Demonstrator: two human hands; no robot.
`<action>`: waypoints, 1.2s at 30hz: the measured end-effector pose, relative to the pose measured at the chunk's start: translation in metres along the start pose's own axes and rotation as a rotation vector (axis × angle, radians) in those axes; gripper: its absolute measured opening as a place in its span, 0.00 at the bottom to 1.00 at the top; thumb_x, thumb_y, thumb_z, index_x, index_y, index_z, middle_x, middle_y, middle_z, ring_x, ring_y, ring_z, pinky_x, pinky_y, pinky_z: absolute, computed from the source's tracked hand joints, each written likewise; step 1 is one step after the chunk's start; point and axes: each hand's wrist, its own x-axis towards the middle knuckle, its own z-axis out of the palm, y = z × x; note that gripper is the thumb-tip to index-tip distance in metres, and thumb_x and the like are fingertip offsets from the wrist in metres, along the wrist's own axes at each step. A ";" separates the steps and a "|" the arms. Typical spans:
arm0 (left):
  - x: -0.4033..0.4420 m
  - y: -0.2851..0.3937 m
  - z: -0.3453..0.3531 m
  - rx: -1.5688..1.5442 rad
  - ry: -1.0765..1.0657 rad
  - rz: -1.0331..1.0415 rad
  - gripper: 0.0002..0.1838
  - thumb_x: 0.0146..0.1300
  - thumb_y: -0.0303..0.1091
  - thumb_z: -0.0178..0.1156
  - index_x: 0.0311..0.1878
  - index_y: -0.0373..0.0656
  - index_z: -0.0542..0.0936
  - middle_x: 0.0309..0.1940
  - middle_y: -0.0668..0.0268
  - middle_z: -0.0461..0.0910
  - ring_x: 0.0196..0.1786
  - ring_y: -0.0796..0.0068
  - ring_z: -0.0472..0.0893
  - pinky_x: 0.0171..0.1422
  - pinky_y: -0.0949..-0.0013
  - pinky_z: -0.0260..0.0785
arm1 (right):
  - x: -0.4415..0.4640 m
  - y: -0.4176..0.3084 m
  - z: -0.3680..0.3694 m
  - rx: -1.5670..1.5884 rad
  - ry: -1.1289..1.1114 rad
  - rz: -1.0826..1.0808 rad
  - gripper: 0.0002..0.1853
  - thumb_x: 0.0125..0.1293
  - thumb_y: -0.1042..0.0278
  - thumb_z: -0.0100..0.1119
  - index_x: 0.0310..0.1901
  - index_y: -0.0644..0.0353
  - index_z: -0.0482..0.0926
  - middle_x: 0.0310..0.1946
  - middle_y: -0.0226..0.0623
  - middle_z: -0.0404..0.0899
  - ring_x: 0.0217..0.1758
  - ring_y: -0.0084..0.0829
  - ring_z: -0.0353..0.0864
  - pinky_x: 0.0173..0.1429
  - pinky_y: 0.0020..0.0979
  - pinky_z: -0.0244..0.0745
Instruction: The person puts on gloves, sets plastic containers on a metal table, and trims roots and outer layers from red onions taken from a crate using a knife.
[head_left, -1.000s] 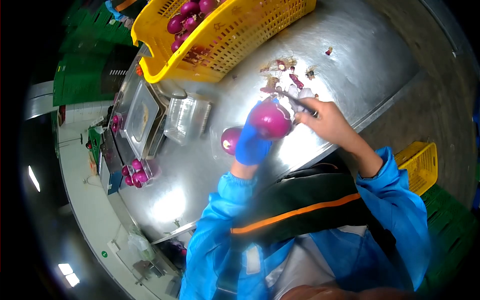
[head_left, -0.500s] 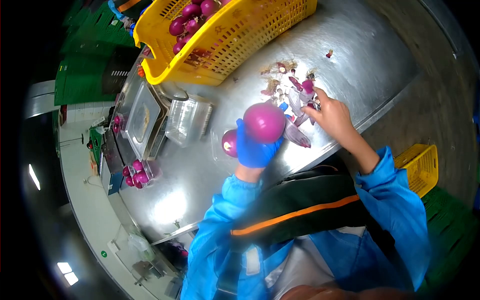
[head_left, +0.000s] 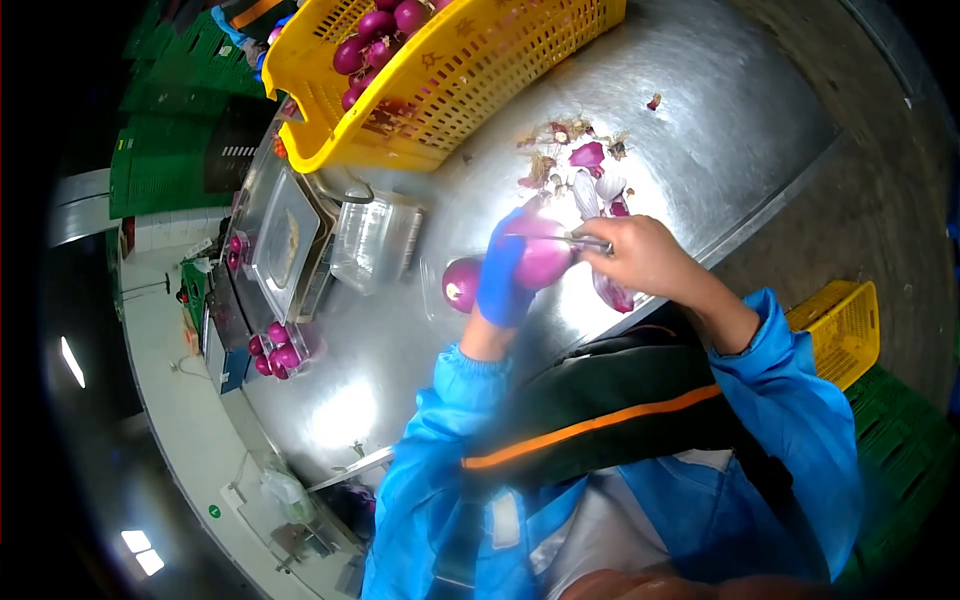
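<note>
My left hand (head_left: pixel 500 272), in a blue glove, is wrapped round a red onion (head_left: pixel 545 258), which is slightly blurred. A small knife (head_left: pixel 588 241) is gripped in my bare right hand (head_left: pixel 640 258), with its thin blade lying across the upper part of the onion. Just left of the glove, a second red onion (head_left: pixel 460 284) sits in a clear plastic tray (head_left: pixel 432 292). Beyond the right hand lie loose onion skins (head_left: pixel 584 192) and dry root trimmings (head_left: pixel 540 168) on the steel table.
A yellow crate (head_left: pixel 470 95) of red onions stands at the back of the steel table (head_left: pixel 740 110). To the left are empty clear trays (head_left: pixel 372 240), a weighing scale (head_left: pixel 285 240) and a packed tray of onions (head_left: pixel 278 350). Another yellow crate (head_left: pixel 840 330) is low at right.
My right hand has come from the skins to the onion and now shows a knife in it. The left hand has turned the onion. A purple piece of skin now lies among the peelings.
</note>
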 end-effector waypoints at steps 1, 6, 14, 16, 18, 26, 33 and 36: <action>0.001 0.001 0.005 -0.160 -0.057 -0.075 0.40 0.69 0.57 0.53 0.75 0.43 0.57 0.56 0.56 0.74 0.61 0.60 0.75 0.67 0.48 0.69 | 0.000 0.004 -0.009 -0.019 -0.043 -0.010 0.12 0.61 0.67 0.62 0.44 0.61 0.83 0.28 0.46 0.83 0.32 0.41 0.84 0.38 0.34 0.76; -0.001 0.003 0.003 -0.705 -0.058 -0.275 0.38 0.70 0.66 0.43 0.75 0.52 0.60 0.54 0.56 0.74 0.59 0.58 0.74 0.68 0.38 0.63 | 0.005 0.019 -0.017 -0.269 0.210 0.124 0.27 0.59 0.48 0.67 0.58 0.50 0.78 0.32 0.44 0.82 0.36 0.45 0.84 0.42 0.40 0.79; -0.010 -0.004 0.011 0.269 -0.099 0.018 0.40 0.70 0.64 0.46 0.75 0.47 0.56 0.57 0.57 0.75 0.59 0.57 0.76 0.66 0.48 0.66 | 0.005 -0.026 0.012 -0.182 0.281 -0.400 0.20 0.53 0.66 0.72 0.49 0.53 0.81 0.33 0.36 0.80 0.33 0.36 0.84 0.35 0.34 0.77; -0.012 -0.008 0.010 0.564 -0.105 0.108 0.38 0.70 0.59 0.50 0.73 0.43 0.58 0.58 0.57 0.75 0.59 0.57 0.76 0.64 0.51 0.69 | 0.007 -0.025 0.019 -0.196 0.319 -0.394 0.11 0.54 0.73 0.67 0.40 0.56 0.80 0.29 0.35 0.80 0.30 0.36 0.83 0.33 0.32 0.77; -0.019 -0.007 0.006 0.211 -0.106 -0.047 0.36 0.69 0.55 0.55 0.72 0.41 0.60 0.58 0.56 0.76 0.59 0.59 0.77 0.62 0.53 0.72 | 0.010 -0.017 0.023 -0.287 0.374 -0.335 0.09 0.54 0.74 0.66 0.37 0.57 0.80 0.27 0.37 0.80 0.29 0.36 0.83 0.33 0.33 0.77; -0.028 -0.027 -0.028 -0.098 -0.030 -0.155 0.31 0.74 0.57 0.46 0.68 0.41 0.67 0.59 0.53 0.75 0.59 0.58 0.78 0.63 0.57 0.74 | 0.001 -0.018 0.011 -0.030 0.020 0.110 0.29 0.59 0.57 0.69 0.61 0.56 0.76 0.36 0.41 0.82 0.41 0.38 0.83 0.47 0.36 0.75; -0.053 -0.024 -0.040 0.646 -0.043 -0.022 0.32 0.71 0.53 0.55 0.70 0.42 0.68 0.55 0.56 0.79 0.53 0.66 0.82 0.59 0.64 0.75 | -0.019 0.009 0.047 0.512 -0.149 0.220 0.39 0.59 0.53 0.69 0.68 0.63 0.68 0.52 0.44 0.80 0.53 0.35 0.81 0.60 0.35 0.74; -0.054 -0.013 -0.068 1.372 0.148 0.343 0.35 0.62 0.49 0.65 0.69 0.45 0.69 0.54 0.53 0.79 0.53 0.61 0.81 0.59 0.61 0.72 | -0.031 0.015 0.057 0.815 -0.147 0.355 0.40 0.61 0.52 0.67 0.69 0.65 0.65 0.58 0.41 0.76 0.61 0.33 0.74 0.65 0.36 0.70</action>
